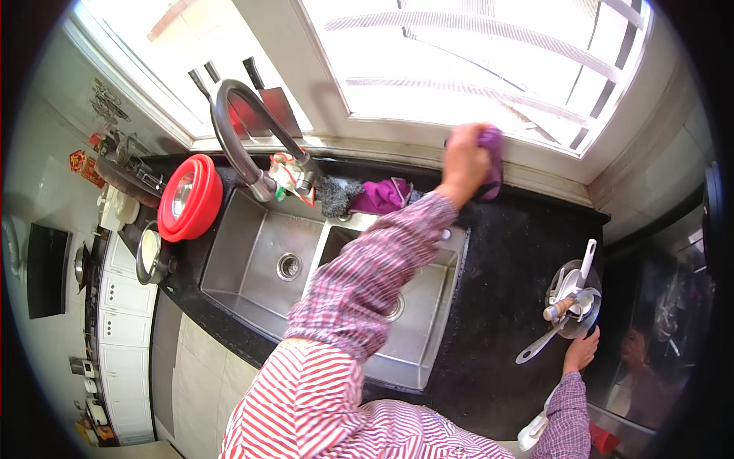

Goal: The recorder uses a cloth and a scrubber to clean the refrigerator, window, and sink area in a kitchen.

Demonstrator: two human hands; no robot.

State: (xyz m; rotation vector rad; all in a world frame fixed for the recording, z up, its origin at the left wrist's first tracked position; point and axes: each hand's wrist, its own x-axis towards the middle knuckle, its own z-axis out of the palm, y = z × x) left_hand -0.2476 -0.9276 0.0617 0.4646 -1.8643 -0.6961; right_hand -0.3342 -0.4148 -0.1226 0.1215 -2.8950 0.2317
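My left hand (465, 160) is closed around a purple cloth (492, 150), which lies against the window ledge behind the black countertop (493, 275). At the right end of the counter, my right hand (581, 350) is at the handle side of a pan or bowl (590, 315) holding several utensils; its fingers are partly hidden. Among the utensils are a white-handled one (587, 261), a wooden-handled one (557, 310) and a slotted metal one (539, 345) that sticks out toward me.
A double steel sink (246, 252) lies under my left arm. Behind it stand a curved faucet (229, 132), a grey scouring pad (338, 196) and a magenta cloth (381, 196). Red basins (215, 201) and a pot (150, 275) stand left. Knives (281, 109) stand by the window. A glossy black appliance (648, 321) borders the right.
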